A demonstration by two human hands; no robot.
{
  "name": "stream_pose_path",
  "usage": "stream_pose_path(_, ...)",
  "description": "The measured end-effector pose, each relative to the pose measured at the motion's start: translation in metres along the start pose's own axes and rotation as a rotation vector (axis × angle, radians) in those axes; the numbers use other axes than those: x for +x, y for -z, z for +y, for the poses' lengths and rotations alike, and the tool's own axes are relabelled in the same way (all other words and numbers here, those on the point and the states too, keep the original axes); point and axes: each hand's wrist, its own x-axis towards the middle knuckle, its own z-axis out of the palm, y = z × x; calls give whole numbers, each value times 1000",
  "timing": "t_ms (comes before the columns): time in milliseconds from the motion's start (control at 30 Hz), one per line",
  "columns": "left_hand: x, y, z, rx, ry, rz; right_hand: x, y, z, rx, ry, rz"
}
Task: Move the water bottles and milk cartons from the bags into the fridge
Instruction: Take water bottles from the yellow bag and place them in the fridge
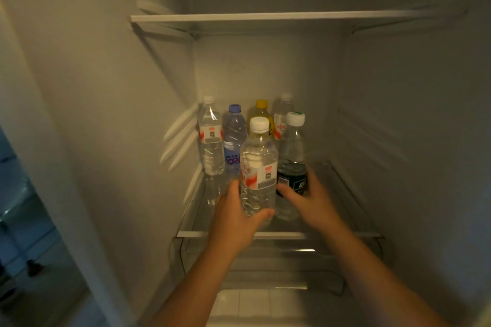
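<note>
Left hand: your left hand (233, 218) is curled round the lower half of the red-labelled bottle (259, 167), thumb across its front.
Right hand: your right hand (310, 199) clasps the dark-labelled bottle (292, 156) at its label.
Held bottles: both upright, side by side, above your wrists at the front of the glass shelf (345, 234).
Behind: the blue-capped bottle (233, 135) and yellow-capped bottle (261, 107) stand among others near the back wall.
</note>
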Motion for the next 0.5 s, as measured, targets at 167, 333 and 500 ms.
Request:
stream_pose_path(167,12,-1,0,-46,36,115,13,-1,27,-109,-40,58)
stream_pose_path(333,31,4,-4,-9,76,234,40,4,46,-218,-70,186)
stream_pose_path(500,48,8,-7,110,110,401,62,9,66,-331,-126,275)
